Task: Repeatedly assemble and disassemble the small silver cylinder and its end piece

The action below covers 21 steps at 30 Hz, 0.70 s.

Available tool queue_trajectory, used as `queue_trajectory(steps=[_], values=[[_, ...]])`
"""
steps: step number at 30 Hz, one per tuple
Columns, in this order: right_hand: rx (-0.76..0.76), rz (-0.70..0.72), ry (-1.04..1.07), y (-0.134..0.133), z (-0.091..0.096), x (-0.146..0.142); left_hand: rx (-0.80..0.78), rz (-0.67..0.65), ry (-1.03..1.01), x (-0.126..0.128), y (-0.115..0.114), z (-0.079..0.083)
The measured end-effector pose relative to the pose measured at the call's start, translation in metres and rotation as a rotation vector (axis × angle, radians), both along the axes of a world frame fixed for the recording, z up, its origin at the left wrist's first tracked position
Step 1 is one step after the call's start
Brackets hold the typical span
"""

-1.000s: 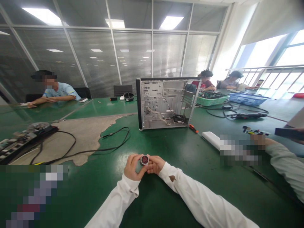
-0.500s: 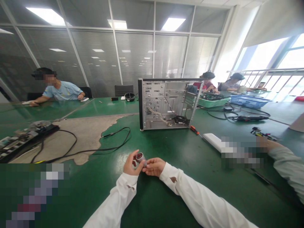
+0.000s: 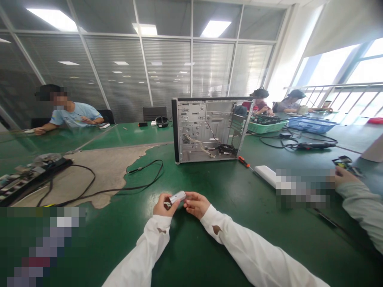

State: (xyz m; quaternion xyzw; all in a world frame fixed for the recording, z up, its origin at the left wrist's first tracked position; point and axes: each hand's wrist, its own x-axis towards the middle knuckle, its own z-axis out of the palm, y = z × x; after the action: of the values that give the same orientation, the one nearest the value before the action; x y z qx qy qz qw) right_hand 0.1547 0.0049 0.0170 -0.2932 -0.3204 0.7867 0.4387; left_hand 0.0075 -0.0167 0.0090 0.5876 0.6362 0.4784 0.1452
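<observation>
My left hand (image 3: pixel 162 205) grips a small silver cylinder (image 3: pixel 178 196) low over the green table (image 3: pixel 191 247). The cylinder lies sideways, its smooth metal side up with a small dark mark on it. At its right end, the fingers of my right hand (image 3: pixel 198 204) are bent and pinch the cylinder. Something pale shows at the left end by my left thumb, too small to name. Beyond my hands stands an open computer case (image 3: pixel 206 131), with loose wires and a black fan (image 3: pixel 225 149) inside.
An orange-handled screwdriver (image 3: pixel 243 161) and a white power strip (image 3: pixel 266 177) lie to the right. A co-worker's hand (image 3: pixel 347 177) holds a part there. Black cables (image 3: pixel 140 187) and a circuit assembly (image 3: pixel 30 175) are left. Green (image 3: pixel 266 126) and blue baskets (image 3: pixel 312 124) stand behind.
The cylinder has turned from upright, its open end with reddish insides showing, to lying sideways. My right fingers have shifted up to its right end. The co-worker's hand at right has moved slightly rightward.
</observation>
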Motion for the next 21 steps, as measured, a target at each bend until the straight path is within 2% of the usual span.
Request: queue_trajectory(steps=[3, 8, 14, 17, 21], values=[[0.141, -0.048, -0.039, 0.002, -0.004, 0.000, -0.028, -0.037, 0.070, 0.001, -0.002, 0.002], [0.467, -0.101, -0.189, 0.001, -0.011, -0.002, -0.053, -0.132, 0.111, 0.003, -0.005, 0.008], [0.836, -0.152, -0.488, -0.008, -0.006, 0.004, -0.081, -0.242, 0.110, 0.002, -0.001, -0.001], [0.879, -0.165, -0.537, -0.012, -0.002, 0.005, -0.078, -0.276, 0.129, 0.001, 0.000, -0.004], [0.804, -0.162, -0.496, -0.013, -0.002, 0.005, -0.056, -0.276, 0.162, 0.000, 0.001, -0.003]])
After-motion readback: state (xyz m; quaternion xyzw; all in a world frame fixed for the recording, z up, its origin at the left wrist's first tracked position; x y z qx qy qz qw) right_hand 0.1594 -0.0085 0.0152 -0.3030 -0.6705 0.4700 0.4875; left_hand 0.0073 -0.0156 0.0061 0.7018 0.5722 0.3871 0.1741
